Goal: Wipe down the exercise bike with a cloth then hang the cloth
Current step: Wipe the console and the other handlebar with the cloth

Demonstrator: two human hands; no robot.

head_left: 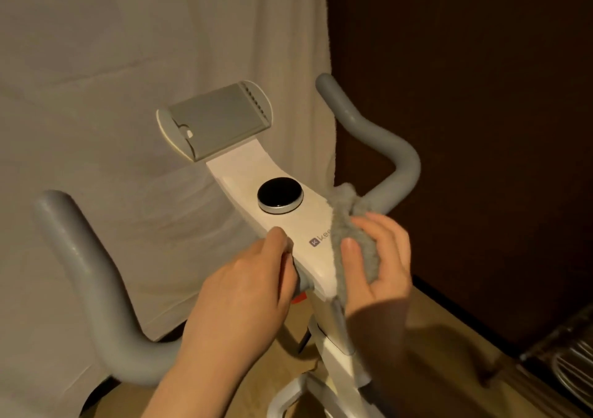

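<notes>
Wiping: the bike's white console panel (290, 221) is the part being cleaned; hanging the cloth is not yet due.
Cloth: a fluffy grey cloth (351, 241) lies against the panel's right edge, beside the black dial (280, 195).
Right hand (378, 257): fingers and thumb curl round the cloth, pressing it to the panel.
Left hand (250, 282): grips the panel's left edge, seemingly steadying it.
Next: probably a stroke leftward over the logo and dial, then the grey handlebars (385, 148).
</notes>
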